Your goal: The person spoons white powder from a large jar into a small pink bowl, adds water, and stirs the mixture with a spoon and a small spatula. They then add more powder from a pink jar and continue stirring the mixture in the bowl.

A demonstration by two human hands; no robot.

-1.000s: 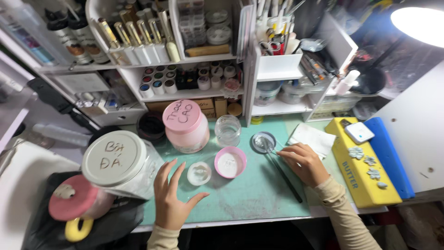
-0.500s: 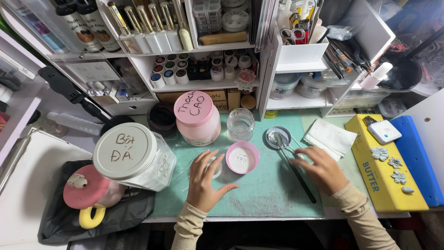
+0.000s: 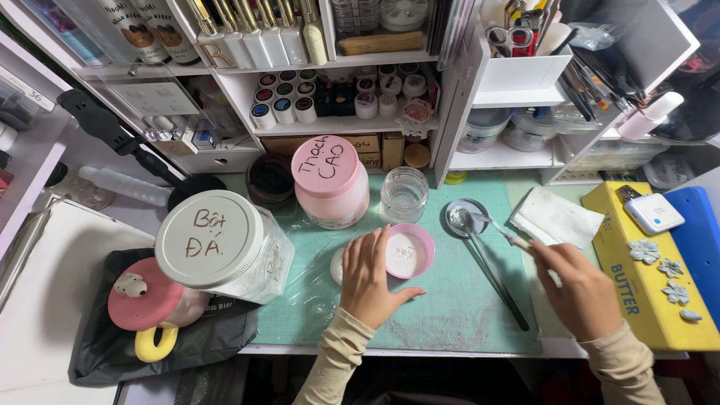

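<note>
Head camera looks down on a green cutting mat [image 3: 442, 315]. Left hand [image 3: 370, 281] lies flat, fingers spread and holding nothing, touching the rim of a small round pink dish of white powder [image 3: 409, 251] and covering a small white dish beside it. Right hand [image 3: 581, 289] is closed around a thin brush handle [image 3: 517, 241], whose tip reaches a small round metal dish of grey powder [image 3: 466, 217], well apart from the hand. A nudge from the left palm could tip the pink dish and spill powder; a jerk of the brush could scatter grey dust toward the clear glass jar [image 3: 404, 193].
</note>
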